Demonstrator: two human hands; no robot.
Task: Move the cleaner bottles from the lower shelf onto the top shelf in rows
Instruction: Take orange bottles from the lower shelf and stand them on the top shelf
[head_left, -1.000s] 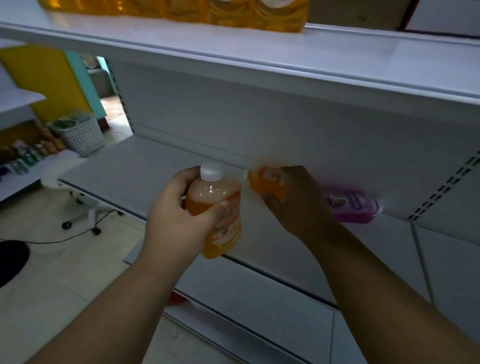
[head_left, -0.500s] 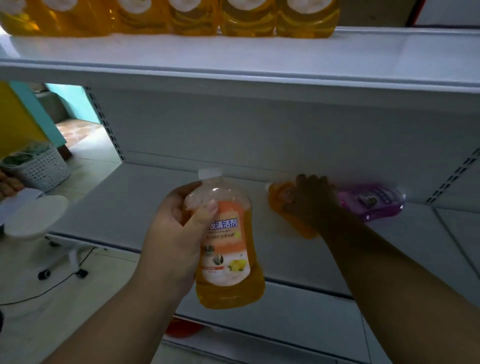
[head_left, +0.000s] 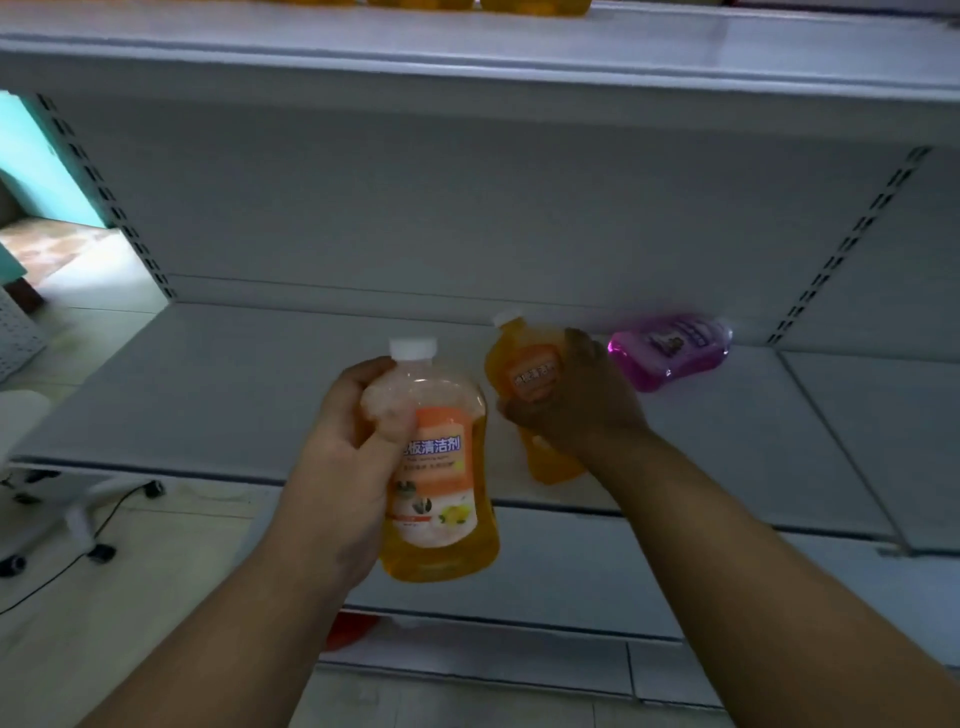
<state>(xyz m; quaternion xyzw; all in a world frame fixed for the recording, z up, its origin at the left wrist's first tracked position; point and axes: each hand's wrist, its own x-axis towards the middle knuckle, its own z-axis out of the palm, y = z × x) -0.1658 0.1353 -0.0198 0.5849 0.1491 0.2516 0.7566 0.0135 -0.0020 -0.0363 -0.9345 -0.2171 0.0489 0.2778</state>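
Observation:
My left hand (head_left: 353, 447) grips an orange cleaner bottle (head_left: 441, 493) with a white cap, held upright in front of the lower shelf (head_left: 208, 395). My right hand (head_left: 576, 405) is closed around a second orange bottle (head_left: 524, 364), lifted and tilted over the lower shelf. A purple bottle (head_left: 670, 348) lies on its side at the back of that shelf, just right of my right hand. The bottoms of several orange bottles (head_left: 530, 5) show in a row on the top shelf (head_left: 675, 47) at the frame's upper edge.
White shelving with slotted uprights (head_left: 852, 239) spans the view. A lower shelf tier (head_left: 519, 566) juts out below. At left stand a white chair base with castors (head_left: 78, 514) and a cable on the pale floor. A red object (head_left: 348, 629) sits under the shelving.
My right hand has picked the second orange bottle up off the lower shelf and pulled it toward me. My left hand's bottle stays upright. The view has tilted down slightly.

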